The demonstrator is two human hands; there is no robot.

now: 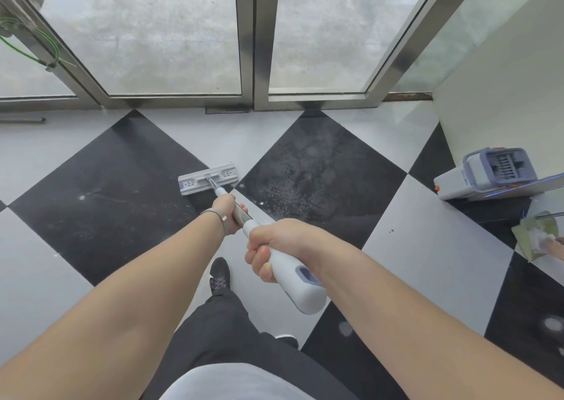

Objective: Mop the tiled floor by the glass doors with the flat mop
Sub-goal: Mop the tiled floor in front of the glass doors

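Two hands gripping flat mop (208,179), glossy checkered tiled floor (427,231), seemingly wet

Open tiled floor (427,241) ahead & left of the mop head (208,179), blocked at far edge by glass doors (171,33), at far-right corner by white wall (503,94) w/ mop bucket (485,173) just beside it.

mop head (208,179): no readable text, just molded slots
mop handle (294,273): plain white with a bluish inset, no brand I can make out
mop bucket (488,172): no label legible
glass doors (253,39): no stickers or signs readable
shoe (219,274): a pattern, too blurry to read
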